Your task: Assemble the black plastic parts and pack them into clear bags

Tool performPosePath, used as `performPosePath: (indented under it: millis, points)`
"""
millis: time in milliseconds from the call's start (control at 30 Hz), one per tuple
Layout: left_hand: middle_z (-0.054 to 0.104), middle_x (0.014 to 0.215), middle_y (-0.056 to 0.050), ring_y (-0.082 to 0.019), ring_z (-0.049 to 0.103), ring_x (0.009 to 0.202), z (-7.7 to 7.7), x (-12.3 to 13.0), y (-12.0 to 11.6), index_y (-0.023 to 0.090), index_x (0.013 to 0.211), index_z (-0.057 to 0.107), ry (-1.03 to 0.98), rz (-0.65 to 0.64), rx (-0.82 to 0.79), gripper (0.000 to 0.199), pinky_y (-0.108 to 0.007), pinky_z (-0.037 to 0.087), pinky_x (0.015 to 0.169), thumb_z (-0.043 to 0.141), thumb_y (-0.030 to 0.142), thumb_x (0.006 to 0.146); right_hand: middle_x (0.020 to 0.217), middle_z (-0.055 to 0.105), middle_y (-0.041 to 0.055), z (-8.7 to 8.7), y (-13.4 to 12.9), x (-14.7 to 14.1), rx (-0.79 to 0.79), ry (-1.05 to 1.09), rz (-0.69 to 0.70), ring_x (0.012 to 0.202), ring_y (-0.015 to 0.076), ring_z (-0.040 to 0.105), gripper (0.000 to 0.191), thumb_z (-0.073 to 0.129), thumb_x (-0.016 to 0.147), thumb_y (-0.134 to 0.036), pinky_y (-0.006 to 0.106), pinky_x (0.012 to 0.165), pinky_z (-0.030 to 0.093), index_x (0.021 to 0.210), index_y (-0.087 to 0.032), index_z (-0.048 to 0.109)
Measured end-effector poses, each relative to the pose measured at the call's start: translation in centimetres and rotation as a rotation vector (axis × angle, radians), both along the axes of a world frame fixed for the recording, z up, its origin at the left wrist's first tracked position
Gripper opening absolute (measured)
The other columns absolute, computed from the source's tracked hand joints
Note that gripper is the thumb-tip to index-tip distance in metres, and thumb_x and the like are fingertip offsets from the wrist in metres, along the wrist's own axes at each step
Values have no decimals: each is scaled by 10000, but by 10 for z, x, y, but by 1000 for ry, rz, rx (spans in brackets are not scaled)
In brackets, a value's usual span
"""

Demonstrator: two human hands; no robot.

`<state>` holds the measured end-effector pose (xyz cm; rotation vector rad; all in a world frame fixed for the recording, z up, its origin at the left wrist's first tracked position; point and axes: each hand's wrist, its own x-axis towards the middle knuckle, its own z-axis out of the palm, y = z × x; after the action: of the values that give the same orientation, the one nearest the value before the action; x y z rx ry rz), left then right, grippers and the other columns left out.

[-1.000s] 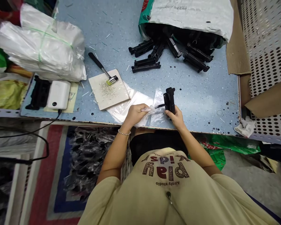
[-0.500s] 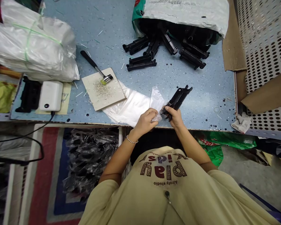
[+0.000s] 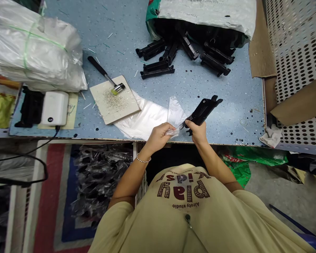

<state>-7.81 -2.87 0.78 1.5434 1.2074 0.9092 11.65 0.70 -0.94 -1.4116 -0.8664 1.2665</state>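
Observation:
Near the table's front edge, my left hand point(image 3: 158, 137) pinches the edge of a clear plastic bag point(image 3: 175, 132). My right hand point(image 3: 198, 132) is wrapped round the lower end of a black plastic part point(image 3: 205, 109), which slants up to the right. The lower left tip of this part touches the bag's mouth. Beneath and left of the bag lies a stack of flat white plastic bags point(image 3: 150, 116). A pale square board point(image 3: 115, 102) rests on the stack's left side, with a black-handled hammer point(image 3: 103, 72) across it.
Several black parts point(image 3: 158, 69) lie before an open white sack point(image 3: 208, 12) at the back. Bundled plastic bags point(image 3: 37, 45) and a white device point(image 3: 54, 108) with a cable are at the left. A perforated panel point(image 3: 300, 45) and cardboard point(image 3: 302, 102) stand at the right.
My left hand has moved slightly left and down, drawing the bag's edge with it. The black part in my right hand has turned and shifted a little to the right.

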Motion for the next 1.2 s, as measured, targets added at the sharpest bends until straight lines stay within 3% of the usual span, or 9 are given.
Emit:
performPosePath:
  millis: [400, 567, 633, 733, 833, 933, 1033, 1200]
  points:
    - [700, 905, -41, -199, 670, 844, 4, 2, -9, 220, 974, 700, 142, -82, 230, 245, -321, 540, 772, 517, 84, 884, 654, 594, -33, -1, 2, -10, -49, 50, -50, 610, 139, 582, 250, 795, 604, -294, 279, 569, 519, 703, -213, 581]
    - [712, 912, -29, -175, 683, 820, 3, -17, -28, 234, 1055, 711, 87, -223, 228, 309, -301, 558, 738, 522, 51, 894, 580, 579, -36, -11, 39, 26, -94, 75, -281, 506, 132, 558, 259, 764, 609, -311, 241, 412, 450, 703, -222, 539]
    - [707, 937, -36, -179, 686, 843, -3, -28, -30, 236, 1088, 721, 122, -127, 208, 319, -310, 571, 757, 528, 61, 904, 604, 582, -42, -13, 51, 44, -55, 55, -303, 533, 132, 584, 269, 772, 605, -300, 245, 448, 491, 715, -220, 540]
    - [661, 1083, -100, -243, 675, 1009, -17, -37, -18, 213, 1257, 700, 295, 178, 158, 394, -420, 586, 913, 552, 111, 907, 675, 615, -31, -10, 53, 51, -13, 62, -202, 596, 138, 620, 305, 818, 608, -314, 259, 516, 540, 764, -212, 577]
    - [527, 1391, -207, -417, 507, 1364, -26, -35, 2, 201, 1540, 504, 488, 334, 109, 732, -661, 419, 1148, 698, 190, 835, 733, 647, -19, -5, 40, 37, -30, 148, -124, 655, 150, 644, 363, 866, 595, -369, 280, 578, 578, 785, -216, 597]
    - [286, 1673, -185, -525, 116, 1587, -23, -25, 16, 298, 1615, 392, 578, 294, 138, 963, -795, 113, 1229, 774, 182, 739, 768, 662, -15, -1, 28, 22, -61, 221, -60, 718, 164, 667, 418, 904, 582, -416, 305, 656, 611, 799, -217, 608]
    - [167, 1760, -92, -480, -24, 1624, -14, -12, 20, 362, 1594, 414, 555, 260, 216, 913, -765, 3, 1254, 744, 181, 762, 787, 681, -4, 0, 21, 17, -92, 265, 23, 754, 182, 686, 475, 924, 576, -487, 328, 694, 624, 821, -215, 621]
    - [268, 1732, -105, -432, 63, 1631, -13, 11, 15, 323, 1501, 542, 507, 309, 307, 676, -703, 17, 1282, 722, 266, 852, 764, 690, -6, -2, 14, 13, -105, 292, 122, 725, 185, 692, 602, 927, 560, -634, 345, 709, 629, 869, -220, 620]
